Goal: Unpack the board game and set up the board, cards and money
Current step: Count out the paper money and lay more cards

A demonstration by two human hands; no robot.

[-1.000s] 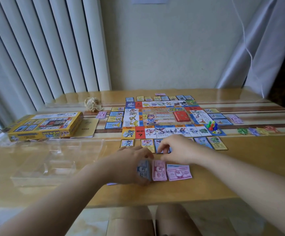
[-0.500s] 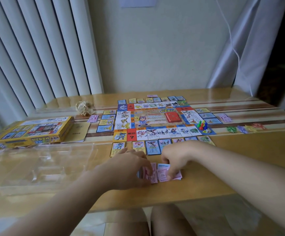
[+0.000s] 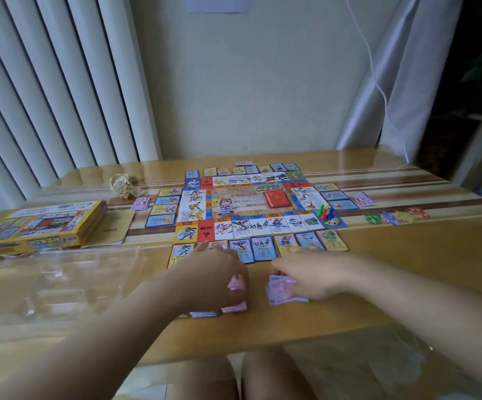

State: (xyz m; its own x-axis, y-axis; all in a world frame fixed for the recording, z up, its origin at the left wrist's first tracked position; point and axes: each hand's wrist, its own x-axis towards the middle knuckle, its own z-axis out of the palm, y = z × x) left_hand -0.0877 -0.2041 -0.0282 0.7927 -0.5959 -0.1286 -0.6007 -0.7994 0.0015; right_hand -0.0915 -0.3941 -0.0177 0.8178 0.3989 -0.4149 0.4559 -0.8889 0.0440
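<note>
The game board (image 3: 248, 203) lies flat in the middle of the table, with property cards (image 3: 263, 248) lined up along its edges, a red card deck (image 3: 276, 199) at its centre and coloured pawns (image 3: 325, 212) on its near right corner. In front of the board my left hand (image 3: 214, 278) grips a small pink stack of paper money (image 3: 235, 284), above more pink and blue notes (image 3: 219, 311) on the table. My right hand (image 3: 306, 274) rests on and holds a purple stack of notes (image 3: 283, 290).
The yellow game box (image 3: 38, 226) and a tan booklet (image 3: 115, 229) lie at the left, with a clear plastic tray (image 3: 46, 281) in front. A crumpled paper ball (image 3: 124, 184) sits behind. Small money piles (image 3: 364, 199) and coloured tokens (image 3: 395, 216) lie at the right.
The hands have drawn apart: the money that lay gathered between them is now split, the left hand holding pink notes and the right hand pulling a purple stack rightward.
</note>
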